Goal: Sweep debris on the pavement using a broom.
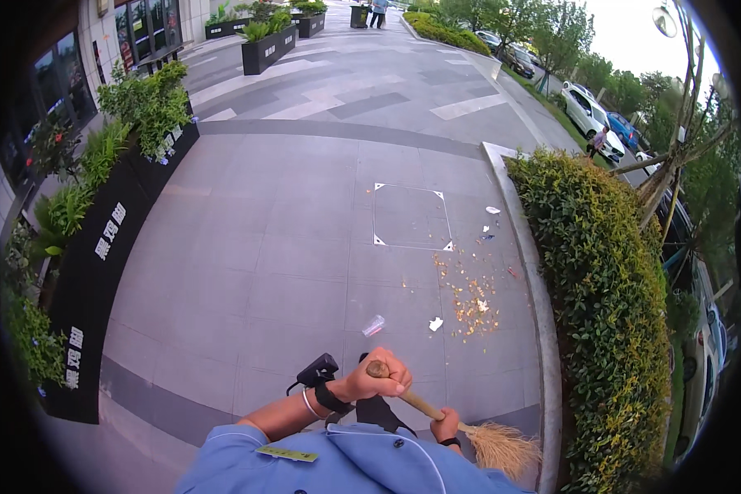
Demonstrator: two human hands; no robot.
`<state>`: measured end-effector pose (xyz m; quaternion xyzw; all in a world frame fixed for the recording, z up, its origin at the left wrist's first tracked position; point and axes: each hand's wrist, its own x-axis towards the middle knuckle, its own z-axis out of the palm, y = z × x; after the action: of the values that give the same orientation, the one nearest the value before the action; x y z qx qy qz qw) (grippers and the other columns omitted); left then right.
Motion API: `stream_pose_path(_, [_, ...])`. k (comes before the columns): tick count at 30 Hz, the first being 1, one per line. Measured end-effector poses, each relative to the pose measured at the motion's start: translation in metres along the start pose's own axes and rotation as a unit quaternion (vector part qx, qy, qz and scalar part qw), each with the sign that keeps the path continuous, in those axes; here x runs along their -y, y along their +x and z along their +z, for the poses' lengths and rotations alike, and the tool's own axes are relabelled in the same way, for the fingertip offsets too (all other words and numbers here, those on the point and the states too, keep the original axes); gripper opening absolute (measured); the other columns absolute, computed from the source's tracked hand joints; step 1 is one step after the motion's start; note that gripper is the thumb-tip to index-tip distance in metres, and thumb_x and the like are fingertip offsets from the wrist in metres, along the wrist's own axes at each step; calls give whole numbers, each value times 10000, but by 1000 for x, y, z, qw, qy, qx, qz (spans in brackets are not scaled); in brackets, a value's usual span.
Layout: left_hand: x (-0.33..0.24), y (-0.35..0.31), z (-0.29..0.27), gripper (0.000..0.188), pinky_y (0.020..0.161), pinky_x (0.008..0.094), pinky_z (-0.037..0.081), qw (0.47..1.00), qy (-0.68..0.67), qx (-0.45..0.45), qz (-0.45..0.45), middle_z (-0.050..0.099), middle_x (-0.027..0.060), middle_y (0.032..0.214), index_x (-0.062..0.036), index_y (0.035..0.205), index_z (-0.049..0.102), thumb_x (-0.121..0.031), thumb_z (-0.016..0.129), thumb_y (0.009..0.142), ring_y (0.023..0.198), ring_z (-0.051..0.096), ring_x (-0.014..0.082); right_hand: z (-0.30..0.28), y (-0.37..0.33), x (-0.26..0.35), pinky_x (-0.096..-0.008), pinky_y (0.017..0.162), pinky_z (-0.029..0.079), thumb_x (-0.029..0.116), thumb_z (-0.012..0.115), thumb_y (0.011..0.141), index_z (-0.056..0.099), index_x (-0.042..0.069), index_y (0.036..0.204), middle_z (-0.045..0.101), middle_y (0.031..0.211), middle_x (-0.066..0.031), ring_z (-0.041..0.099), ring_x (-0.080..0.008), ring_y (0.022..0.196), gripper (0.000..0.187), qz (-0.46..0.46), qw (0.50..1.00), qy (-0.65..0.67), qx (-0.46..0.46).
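Note:
Across the front of my body I hold a straw broom with a wooden handle (pixel 421 403). My left hand (pixel 377 375) is closed around the top end of the handle. Lower down, my right hand (pixel 445 424) grips the handle just above the pale bristles (pixel 505 449), which point to the right near the curb. On the paving ahead lie scattered yellow leaf bits (pixel 473 306), a crumpled white paper (pixel 435 324) and a clear plastic wrapper (pixel 374 326). Farther off, another white scrap (pixel 492 210) lies beside the curb.
A stone curb (pixel 528 272) and a trimmed hedge (pixel 593 305) run along the right. Black planters (pixel 115 255) with green plants line the left. A square cover frame (pixel 412 216) is set in the paving. Far ahead are a bin (pixel 359 16) and people; parked cars (pixel 591 118) stand beyond the hedge.

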<state>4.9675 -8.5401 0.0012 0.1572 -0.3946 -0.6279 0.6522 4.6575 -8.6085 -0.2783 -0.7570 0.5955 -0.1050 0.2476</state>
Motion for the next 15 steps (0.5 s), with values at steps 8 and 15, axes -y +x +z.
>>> stream_pose_path(8, [-76,80,-78,368,489,318,306,980,149,-88,99,380,56,482,-21,499,340,-5,582,776,468,352,171,15,240,114,-447,687,484,39,611,647,638,65,692,619,781,-181,591,-377,770,59,-130,987,-14,92])
stream_pose_path(15, [-106,136,-129,352,509,338,356,937,295,-118,149,412,67,491,-28,506,355,-8,567,787,474,396,196,17,408,210,-432,669,470,40,601,680,598,105,717,612,799,-93,569,-330,827,75,-291,947,-16,138])
